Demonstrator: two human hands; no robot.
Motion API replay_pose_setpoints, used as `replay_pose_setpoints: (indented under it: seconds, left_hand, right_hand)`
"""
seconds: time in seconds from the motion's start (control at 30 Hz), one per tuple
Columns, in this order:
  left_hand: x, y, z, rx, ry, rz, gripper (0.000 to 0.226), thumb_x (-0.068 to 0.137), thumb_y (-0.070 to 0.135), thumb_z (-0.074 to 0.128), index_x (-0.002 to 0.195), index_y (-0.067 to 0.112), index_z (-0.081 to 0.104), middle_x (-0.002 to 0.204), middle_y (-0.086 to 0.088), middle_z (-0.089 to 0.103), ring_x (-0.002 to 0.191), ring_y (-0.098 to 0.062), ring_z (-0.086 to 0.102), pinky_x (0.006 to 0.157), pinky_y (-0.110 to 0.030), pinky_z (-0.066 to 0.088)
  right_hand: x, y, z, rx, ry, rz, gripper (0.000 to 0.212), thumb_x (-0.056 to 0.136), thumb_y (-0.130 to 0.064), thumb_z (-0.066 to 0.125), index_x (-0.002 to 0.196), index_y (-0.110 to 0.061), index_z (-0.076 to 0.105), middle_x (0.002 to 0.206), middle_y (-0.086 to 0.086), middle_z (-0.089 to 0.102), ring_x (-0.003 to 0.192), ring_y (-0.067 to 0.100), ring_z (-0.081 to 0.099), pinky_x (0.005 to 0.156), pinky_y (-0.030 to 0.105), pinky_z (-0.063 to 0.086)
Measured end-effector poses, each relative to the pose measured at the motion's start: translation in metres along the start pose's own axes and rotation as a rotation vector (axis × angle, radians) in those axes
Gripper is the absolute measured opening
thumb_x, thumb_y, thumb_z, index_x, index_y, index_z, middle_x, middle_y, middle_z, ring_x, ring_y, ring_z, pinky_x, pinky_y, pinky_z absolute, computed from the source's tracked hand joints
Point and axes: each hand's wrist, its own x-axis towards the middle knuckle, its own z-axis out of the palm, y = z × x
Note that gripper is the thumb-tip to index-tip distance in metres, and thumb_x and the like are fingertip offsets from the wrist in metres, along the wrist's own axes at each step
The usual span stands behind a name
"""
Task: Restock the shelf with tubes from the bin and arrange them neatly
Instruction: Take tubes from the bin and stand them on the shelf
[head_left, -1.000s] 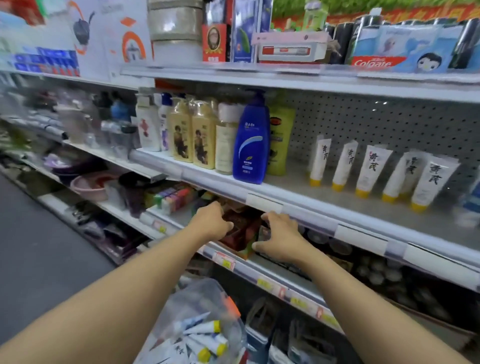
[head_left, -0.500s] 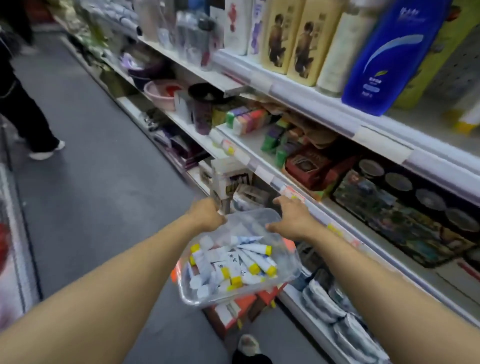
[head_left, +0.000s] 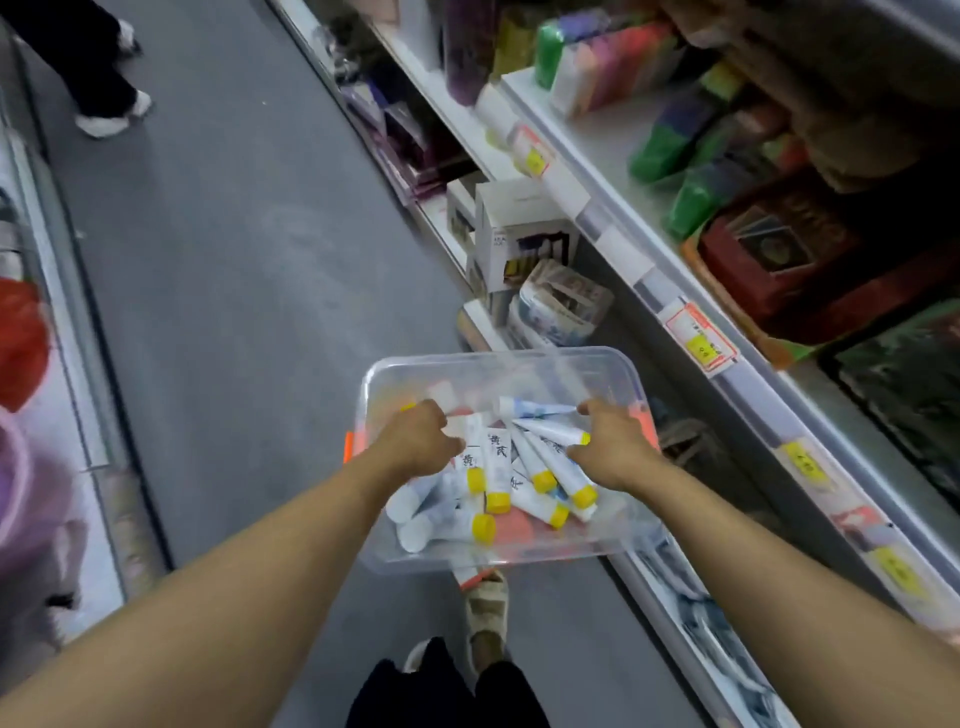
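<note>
Both hands are now down in the clear plastic bin (head_left: 613, 364); a second ago they were up at the shelf edge, half a second ago on the bin's far rim. The view is dropping with them: the upper shelf with the standing tubes is out of frame now, only the lower shelf (head_left: 597, 156) and aisle floor (head_left: 234, 260) are showing.

Left hand (head_left: 415, 441) is sitting over the left side of the pile, fingers curled down among the tubes (head_left: 540, 457). It looks like it's closing on one or more, but the fingertips are hidden, so I can't tell if anything is actually gripped. Right hand (head_left: 613, 441) is over the right side, fingers bent onto the white tube (head_left: 550, 430) lying across the top, apparently gripping it; motion blur is making that less than certain.

Tubes are lying loose and crisscrossed in the bin, white bodies, yellow caps mostly pointing toward the camera. None are lifted clear yet. The bin is resting low beside the shelving on something orange, mostly hidden.

Meaning for the task: it's moving from shelf work to a pick, both hands loading at once. Next call is to lift, then carry the tubes up to the row.

Another person's legs (head_left: 98, 78) are standing further up the aisle, well apart.
</note>
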Motion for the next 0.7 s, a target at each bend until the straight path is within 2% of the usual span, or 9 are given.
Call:
replay_pose_setpoints:
  seconds: [0.17, 0.37, 0.5, 0.6, 0.7]
  left_hand:
    - [0.053, 0.003, 0.047, -0.01, -0.052, -0.061, 0.046, 0.087, 0.031, 0.059, 0.125, 0.009, 0.047, 0.129, -0.009, 0.055, 0.12, -0.028, 0.051, 0.099, -0.031, 0.039]
    - [0.112, 0.005, 0.113, 0.082, -0.116, -0.081, 0.052, 0.087, 0.034, 0.058, 0.127, 0.006, 0.039, 0.128, -0.014, 0.054, 0.121, -0.031, 0.049, 0.098, -0.038, 0.042]
    - [0.14, 0.004, 0.149, 0.249, -0.094, -0.096, 0.059, 0.087, 0.04, 0.057, 0.127, 0.003, 0.034, 0.128, -0.015, 0.054, 0.12, -0.031, 0.05, 0.096, -0.038, 0.039]
    - [0.157, 0.001, 0.171, 0.279, -0.069, -0.142, 0.065, 0.085, 0.045, 0.059, 0.127, 0.003, 0.033, 0.129, -0.014, 0.053, 0.121, -0.03, 0.05, 0.1, -0.039, 0.036]
    - [0.169, 0.0, 0.187, 0.329, 0.008, -0.147, 0.07, 0.081, 0.045, 0.064, 0.128, 0.003, 0.033, 0.127, -0.014, 0.05, 0.118, -0.03, 0.052, 0.096, -0.038, 0.038]
  right_hand:
    - [0.048, 0.034, 0.025, 0.047, -0.024, 0.038, 0.055, 0.083, -0.017, 0.061, 0.132, -0.01, 0.04, 0.132, 0.017, 0.045, 0.124, 0.034, 0.042, 0.096, 0.031, 0.039]
    - [0.082, 0.067, 0.06, 0.109, -0.081, 0.096, 0.052, 0.084, -0.003, 0.054, 0.133, -0.008, 0.038, 0.132, 0.016, 0.042, 0.123, 0.032, 0.042, 0.096, 0.03, 0.037]
    - [0.096, 0.082, 0.085, 0.156, -0.096, 0.126, 0.049, 0.084, -0.006, 0.055, 0.13, -0.008, 0.038, 0.131, 0.016, 0.042, 0.123, 0.031, 0.042, 0.098, 0.032, 0.037]
    - [0.108, 0.089, 0.099, 0.164, -0.095, 0.145, 0.051, 0.085, -0.011, 0.058, 0.132, -0.008, 0.037, 0.131, 0.015, 0.042, 0.124, 0.031, 0.04, 0.102, 0.036, 0.037]
    - [0.12, 0.094, 0.108, 0.181, -0.081, 0.163, 0.051, 0.083, -0.013, 0.061, 0.129, -0.007, 0.038, 0.129, 0.016, 0.044, 0.122, 0.032, 0.041, 0.099, 0.036, 0.038]
